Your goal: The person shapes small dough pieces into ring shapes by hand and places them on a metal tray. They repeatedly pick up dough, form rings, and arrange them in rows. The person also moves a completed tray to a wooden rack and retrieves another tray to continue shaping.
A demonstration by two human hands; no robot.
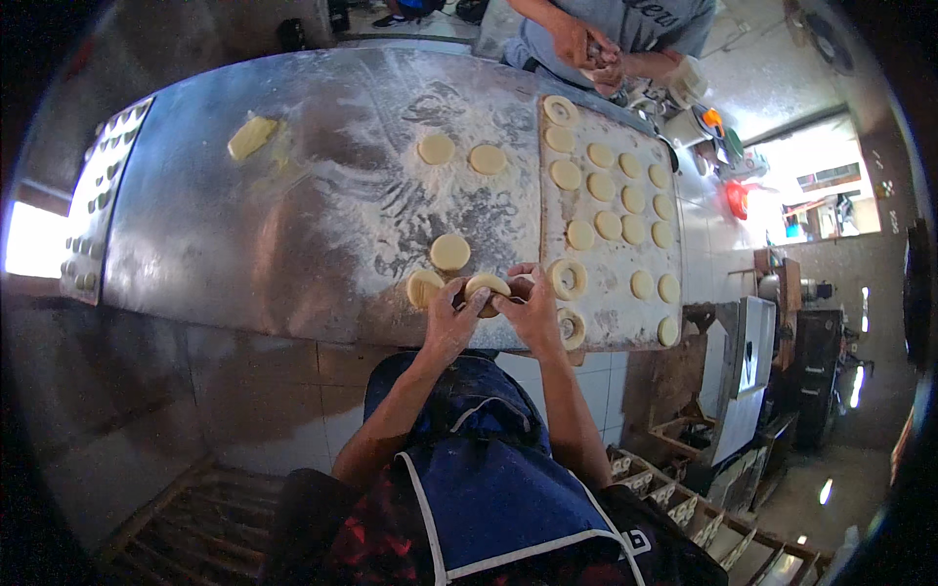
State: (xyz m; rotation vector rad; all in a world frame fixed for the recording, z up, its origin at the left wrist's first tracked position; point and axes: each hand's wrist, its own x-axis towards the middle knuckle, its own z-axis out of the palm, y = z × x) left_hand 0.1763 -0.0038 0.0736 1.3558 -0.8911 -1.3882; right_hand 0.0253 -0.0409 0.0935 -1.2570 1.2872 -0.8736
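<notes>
Both my hands hold one pale piece of dough point(487, 285) just above the front edge of the table. My left hand point(451, 320) grips its left side, and my right hand point(530, 311) has the right side, with the thumbs close together underneath. A dough round point(424, 288) lies right beside my left hand, and another dough round point(449, 252) sits just beyond it. To the right of my right hand, a dough ring point(567, 279) with a hole in its middle rests on a floured board point(611, 283).
Several dough discs point(601, 187) fill the board. Two more rounds point(461, 154) lie on the floured metal table point(225, 225), with a yellowish lump point(252, 138) farther left. At the far left stands a tray point(103, 186) of small pieces. Across the table, another person's hands point(594, 59) work together.
</notes>
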